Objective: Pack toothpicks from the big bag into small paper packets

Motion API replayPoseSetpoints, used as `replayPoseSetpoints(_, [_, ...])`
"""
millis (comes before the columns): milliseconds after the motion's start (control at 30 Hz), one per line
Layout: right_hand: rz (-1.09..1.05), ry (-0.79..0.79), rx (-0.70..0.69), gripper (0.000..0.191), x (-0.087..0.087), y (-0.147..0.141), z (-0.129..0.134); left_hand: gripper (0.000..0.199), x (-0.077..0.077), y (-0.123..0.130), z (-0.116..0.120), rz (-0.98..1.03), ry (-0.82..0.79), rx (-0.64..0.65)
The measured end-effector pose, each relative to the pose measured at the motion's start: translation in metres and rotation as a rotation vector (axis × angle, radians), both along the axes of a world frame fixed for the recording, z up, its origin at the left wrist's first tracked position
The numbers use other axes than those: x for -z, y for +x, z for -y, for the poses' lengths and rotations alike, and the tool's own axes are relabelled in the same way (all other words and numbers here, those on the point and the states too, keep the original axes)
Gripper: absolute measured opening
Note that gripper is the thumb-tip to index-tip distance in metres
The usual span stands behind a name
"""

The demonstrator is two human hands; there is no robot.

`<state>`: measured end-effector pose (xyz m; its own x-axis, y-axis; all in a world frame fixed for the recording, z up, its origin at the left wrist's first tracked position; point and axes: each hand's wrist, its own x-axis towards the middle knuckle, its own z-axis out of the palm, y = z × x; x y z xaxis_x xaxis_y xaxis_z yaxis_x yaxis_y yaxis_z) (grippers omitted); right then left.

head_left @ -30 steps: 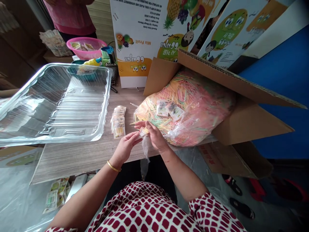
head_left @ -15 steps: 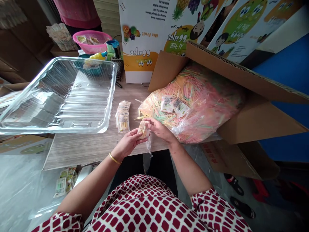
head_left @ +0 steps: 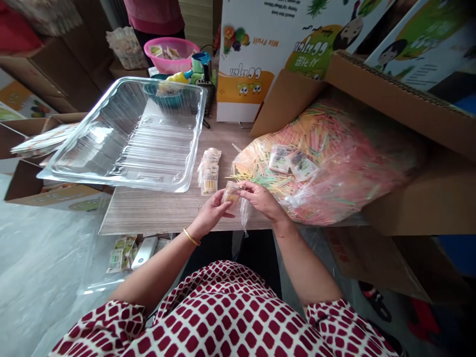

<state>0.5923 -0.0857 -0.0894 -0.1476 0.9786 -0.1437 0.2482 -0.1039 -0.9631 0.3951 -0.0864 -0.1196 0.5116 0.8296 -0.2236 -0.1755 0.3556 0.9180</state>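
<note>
Both hands meet over the front edge of the table around a small clear packet (head_left: 232,192) with yellowish contents. My left hand (head_left: 212,210) grips its lower left side between thumb and fingers. Pinched at its upper right edge are the fingers of my right hand (head_left: 258,198). Just beyond my left hand lies a row of overlapping filled packets (head_left: 210,173). To the right, a large clear bag of thin coloured sticks (head_left: 334,153) spills out of an open carton, some yellow sticks poking toward my hands. Two flat printed packets (head_left: 292,161) rest on that bag.
A big clear plastic tray (head_left: 156,144) covers the table's left side. Behind it are a pink basket (head_left: 171,54), a teal bowl (head_left: 167,99) and a yellow bottle. A printed carton (head_left: 241,74) stands at the back. Another person's torso (head_left: 156,17) shows behind the basket.
My view has swung left, so everything sits further right in the picture. Both hands still hold the packet, its face now turned differently. The row of packets looks the same.
</note>
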Motion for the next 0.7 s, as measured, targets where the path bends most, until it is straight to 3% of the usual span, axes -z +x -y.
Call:
replayPoseSetpoints(67, [0.06, 0.02, 0.056, 0.024, 0.008, -0.001, -0.008, 0.052, 0.006, -0.011, 0.004, -0.219, 0.212, -0.184])
replayPoseSetpoints(133, [0.109, 0.021, 0.087, 0.022, 0.017, -0.007, -0.019, 0.032, 0.012, -0.026, 0.01, -0.475, 0.47, -0.363])
replayPoseSetpoints(167, [0.131, 0.023, 0.083, 0.021, 0.02, -0.012, -0.026, 0.023, 0.015, -0.034, 0.014, -0.57, 0.594, -0.379])
replayPoseSetpoints(233, [0.17, 0.028, 0.039, 0.018, 0.024, -0.029, -0.04, 0.015, 0.021, -0.046, 0.019, -0.673, 0.806, -0.26])
replayPoseSetpoints(300, [0.209, 0.023, -0.014, 0.017, 0.025, -0.048, -0.053, 0.021, 0.029, -0.053, 0.023, -0.737, 0.956, -0.094])
replayPoseSetpoints(367, [0.281, 0.035, -0.009, 0.017, 0.023, -0.064, -0.062, 0.037, 0.036, -0.052, 0.023, -0.824, 1.03, -0.019])
replayPoseSetpoints(500, [0.514, 0.18, 0.132, 0.015, 0.016, -0.067, -0.053, 0.066, 0.049, -0.041, 0.016, -0.945, 1.06, -0.045])
replayPoseSetpoints(633, [0.593, 0.226, 0.146, 0.014, 0.001, -0.027, -0.017, 0.061, 0.051, -0.034, 0.009, -0.946, 1.119, -0.12])
replayPoseSetpoints(700, [0.626, 0.233, 0.231, 0.015, -0.01, 0.008, -0.002, 0.057, 0.054, -0.035, 0.007, -0.957, 1.154, -0.133])
